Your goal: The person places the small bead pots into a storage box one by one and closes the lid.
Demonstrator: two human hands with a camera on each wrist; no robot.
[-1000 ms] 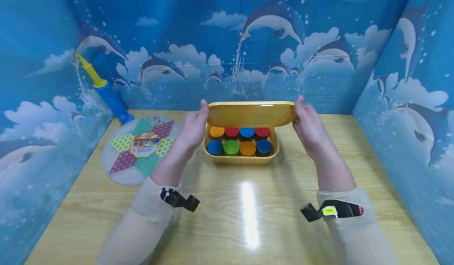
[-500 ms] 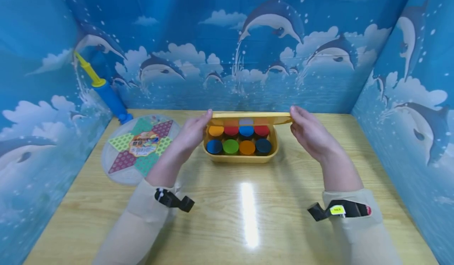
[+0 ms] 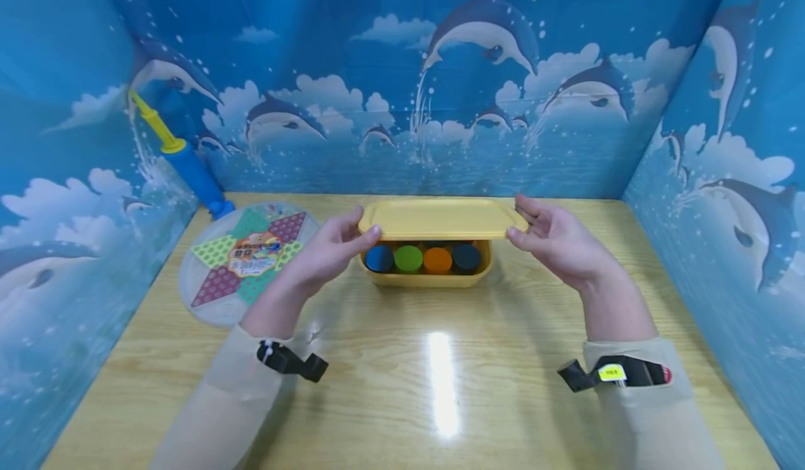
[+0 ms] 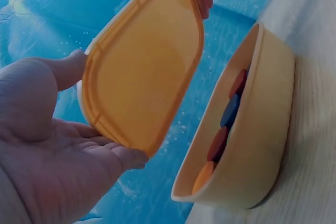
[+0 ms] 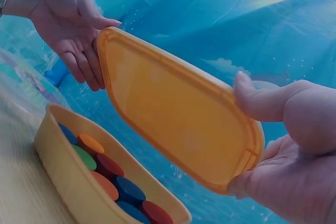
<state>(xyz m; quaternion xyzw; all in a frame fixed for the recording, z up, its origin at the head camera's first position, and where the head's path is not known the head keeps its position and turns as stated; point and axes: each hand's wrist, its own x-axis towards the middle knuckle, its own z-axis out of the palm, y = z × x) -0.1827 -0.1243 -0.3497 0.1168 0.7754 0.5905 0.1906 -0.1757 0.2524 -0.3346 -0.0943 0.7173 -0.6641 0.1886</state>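
Observation:
Both hands hold a yellow plastic lid (image 3: 440, 218) above an oblong yellow box (image 3: 434, 281). My left hand (image 3: 323, 252) grips the lid's left end, thumb near its front corner. At the right end, my right hand (image 3: 560, 243) pinches the lid between thumb and fingers. In the wrist views the lid's underside (image 5: 178, 114) shows, raised apart from the box. Several round, coloured tops stand in rows in the box, among them a green one (image 3: 409, 259) and an orange one (image 3: 437, 260). In the head view the lid hides the back row.
Left of the box lies a clear round case (image 3: 207, 302) with a star pattern in green and purple. A blue and yellow pump (image 3: 195, 173) leans at the back left corner. Dolphin-printed cloth (image 3: 390, 51) encloses the wooden table (image 3: 377, 386).
The lid has turned from showing its underside to showing its top, and its front edge has come down over the box's back row. Both thumbs have shifted toward the lid's front corners.

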